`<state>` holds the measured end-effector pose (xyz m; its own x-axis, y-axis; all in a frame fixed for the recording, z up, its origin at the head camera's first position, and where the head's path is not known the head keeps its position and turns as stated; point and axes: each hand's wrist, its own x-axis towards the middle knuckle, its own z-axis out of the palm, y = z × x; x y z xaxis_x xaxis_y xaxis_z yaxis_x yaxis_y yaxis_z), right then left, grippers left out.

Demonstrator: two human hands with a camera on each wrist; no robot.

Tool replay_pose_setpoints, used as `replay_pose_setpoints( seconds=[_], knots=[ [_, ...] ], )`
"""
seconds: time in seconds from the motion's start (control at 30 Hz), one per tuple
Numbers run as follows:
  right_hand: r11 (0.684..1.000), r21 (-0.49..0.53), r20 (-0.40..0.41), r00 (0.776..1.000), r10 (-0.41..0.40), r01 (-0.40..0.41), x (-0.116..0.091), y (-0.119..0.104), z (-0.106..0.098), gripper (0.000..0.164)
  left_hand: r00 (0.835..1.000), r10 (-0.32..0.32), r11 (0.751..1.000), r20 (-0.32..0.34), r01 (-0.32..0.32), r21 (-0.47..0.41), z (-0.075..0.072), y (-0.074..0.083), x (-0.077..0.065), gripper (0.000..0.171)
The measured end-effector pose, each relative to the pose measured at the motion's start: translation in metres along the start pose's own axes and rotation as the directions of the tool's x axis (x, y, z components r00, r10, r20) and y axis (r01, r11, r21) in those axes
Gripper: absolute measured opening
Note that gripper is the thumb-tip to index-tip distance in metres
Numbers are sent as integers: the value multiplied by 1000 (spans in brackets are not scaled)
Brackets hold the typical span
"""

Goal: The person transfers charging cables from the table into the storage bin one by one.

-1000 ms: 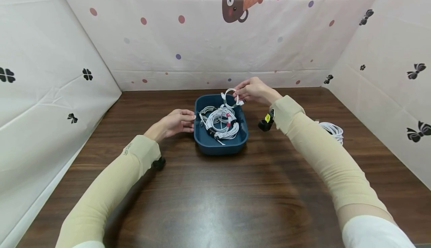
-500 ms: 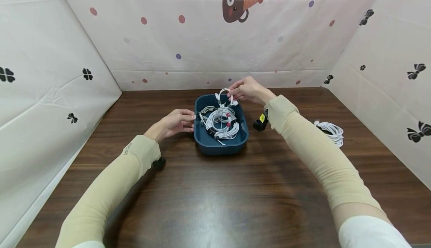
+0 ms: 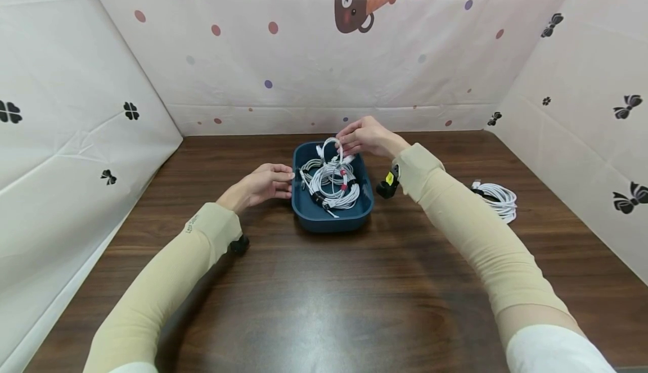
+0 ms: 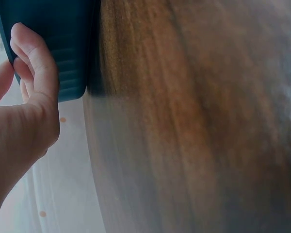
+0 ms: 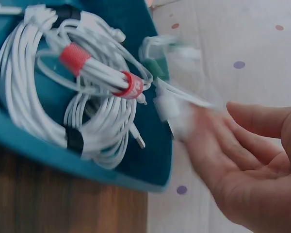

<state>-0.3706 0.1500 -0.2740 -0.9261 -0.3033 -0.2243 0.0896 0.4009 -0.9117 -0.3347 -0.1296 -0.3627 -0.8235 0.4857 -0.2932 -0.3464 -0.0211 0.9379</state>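
Observation:
A dark blue plastic bin (image 3: 331,225) stands on the table with several coiled white cables (image 3: 329,184) inside, bound with black and red straps. My left hand (image 3: 263,184) rests against the bin's left side, fingers fairly straight along the outer wall (image 4: 70,63) and thumb at the rim. Over the bin's far end is my right hand (image 3: 368,138), beside a small looped white cable (image 3: 331,143) with a green tie. In the right wrist view that cable is blurred, and the thumb stands apart from the extended fingers (image 5: 218,145).
Another coiled white cable (image 3: 498,200) with a black strap lies on the brown wood-grain table (image 3: 314,294) to the right. White patterned sheets (image 3: 304,69) rise behind the table and at both sides.
My right hand has moved left over the bin with the small looped cable, which now sits lower and looks let go. My left hand has stayed at the bin's side.

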Motion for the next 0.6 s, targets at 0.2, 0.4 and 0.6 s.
replay_pose_setpoints(
  seconds=[0.2, 0.4, 0.6],
  knots=[
    [997, -73, -53, 998, -31, 27, -8, 3, -8, 35, 1000, -6, 1000, 1, 6, -8, -1, 0, 0, 25],
    [993, -100, -136, 988, -77, 64, -24, 14, -37, 34, 1000, -13, 1000, -6, 13, -6, 0, 0, 1, 24],
    [994, -78, -173, 981, -92, 79, -47, 27, -71, 39, 1000, -7, 1000, -7, 7, 1, 0, 0, 0, 30]
  ],
)
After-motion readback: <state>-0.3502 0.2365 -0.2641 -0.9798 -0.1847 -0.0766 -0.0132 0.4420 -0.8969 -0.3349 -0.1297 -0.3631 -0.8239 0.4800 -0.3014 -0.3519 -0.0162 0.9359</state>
